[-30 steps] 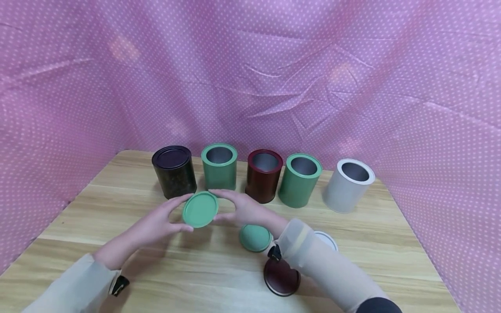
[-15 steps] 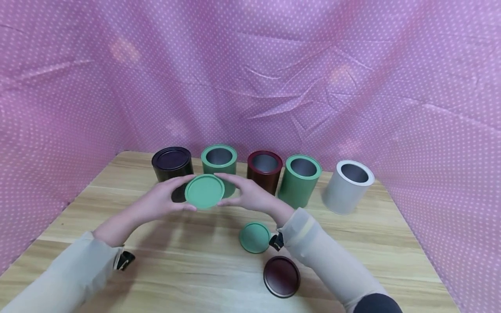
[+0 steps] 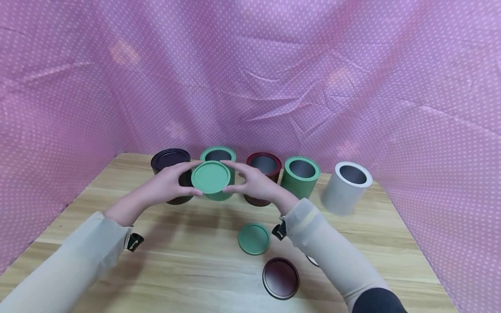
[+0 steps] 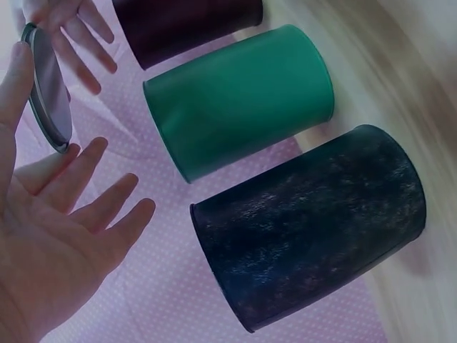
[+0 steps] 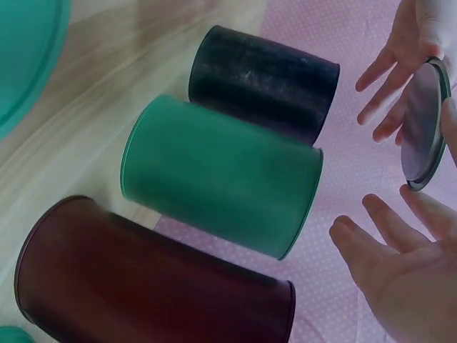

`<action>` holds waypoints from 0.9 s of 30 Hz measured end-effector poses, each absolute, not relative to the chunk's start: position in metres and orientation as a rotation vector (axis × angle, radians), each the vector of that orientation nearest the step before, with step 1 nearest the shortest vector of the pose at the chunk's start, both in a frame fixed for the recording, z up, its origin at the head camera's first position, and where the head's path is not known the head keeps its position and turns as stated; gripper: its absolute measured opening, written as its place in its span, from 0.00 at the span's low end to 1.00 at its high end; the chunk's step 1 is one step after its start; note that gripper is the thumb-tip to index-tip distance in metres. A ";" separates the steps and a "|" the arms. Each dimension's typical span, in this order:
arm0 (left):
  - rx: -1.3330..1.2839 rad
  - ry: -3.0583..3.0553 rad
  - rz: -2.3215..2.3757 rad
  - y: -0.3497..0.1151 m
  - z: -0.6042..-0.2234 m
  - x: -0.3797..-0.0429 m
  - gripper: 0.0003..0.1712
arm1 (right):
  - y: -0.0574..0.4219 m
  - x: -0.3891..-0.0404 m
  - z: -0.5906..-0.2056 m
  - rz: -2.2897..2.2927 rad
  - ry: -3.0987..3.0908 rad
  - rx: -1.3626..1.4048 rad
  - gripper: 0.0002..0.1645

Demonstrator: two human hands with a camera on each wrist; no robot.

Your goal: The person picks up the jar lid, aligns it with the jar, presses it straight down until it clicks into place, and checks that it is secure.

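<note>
A round green lid (image 3: 211,177) is held up between both hands, tilted toward the head camera. My left hand (image 3: 168,184) pinches its left edge between thumb and index finger. The right hand (image 3: 256,184) does the same at the right edge. In the head view the lid overlaps the front of an uncovered green can (image 3: 218,150). Both wrist views show the lid above that can's rim level, with the other fingers spread. Left of the can stands a black can (image 4: 307,229) with its dark lid on; at its right is an uncovered dark red can (image 5: 150,279).
Another uncovered green can (image 3: 301,182) and a white can (image 3: 344,195) stand farther right in the row. On the wooden table lie a green lid (image 3: 254,239) and a dark red lid (image 3: 281,278). A white lid (image 3: 312,261) is mostly hidden under the right sleeve. Pink dotted cloth (image 3: 250,78) surrounds the table.
Both hands have carried the green lid up and slightly right, from over the table in front of the black can to before the left green can. The cans and other lids stay put.
</note>
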State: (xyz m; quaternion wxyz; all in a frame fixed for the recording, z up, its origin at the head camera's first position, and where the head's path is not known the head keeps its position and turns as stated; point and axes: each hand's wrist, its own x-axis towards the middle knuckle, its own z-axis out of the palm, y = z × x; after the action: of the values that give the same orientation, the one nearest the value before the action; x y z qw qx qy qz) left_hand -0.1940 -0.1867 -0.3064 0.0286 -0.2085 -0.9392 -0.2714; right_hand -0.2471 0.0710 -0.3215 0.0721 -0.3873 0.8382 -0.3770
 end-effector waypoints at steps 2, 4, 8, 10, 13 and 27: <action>-0.640 -2.919 -0.813 -0.185 -0.303 -0.197 0.50 | 0.072 -0.250 -0.321 -1.138 2.517 -1.166 0.45; -0.642 -2.939 -0.793 -0.184 -0.298 -0.201 0.51 | 0.074 -0.253 -0.321 -1.151 2.522 -1.160 0.44; -0.666 -2.958 -0.772 -0.181 -0.289 -0.209 0.51 | 0.076 -0.258 -0.317 -1.185 2.546 -1.145 0.44; -0.680 -2.967 -0.775 -0.180 -0.285 -0.214 0.51 | 0.076 -0.261 -0.314 -1.198 2.542 -1.150 0.44; -0.692 -2.987 -0.788 -0.180 -0.281 -0.221 0.52 | 0.075 -0.266 -0.310 -1.201 2.542 -1.157 0.43; -0.645 -3.029 -0.876 -0.184 -0.270 -0.256 0.48 | 0.073 -0.294 -0.289 -1.079 2.582 -1.034 0.44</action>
State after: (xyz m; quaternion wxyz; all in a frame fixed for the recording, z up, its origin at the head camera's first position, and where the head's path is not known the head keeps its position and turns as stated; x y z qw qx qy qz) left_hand -0.2564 -0.1839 -0.2704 -0.0383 -0.2001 -0.9405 -0.2720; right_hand -0.2941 0.0730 -0.2886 0.0791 -0.3454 0.8627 -0.3607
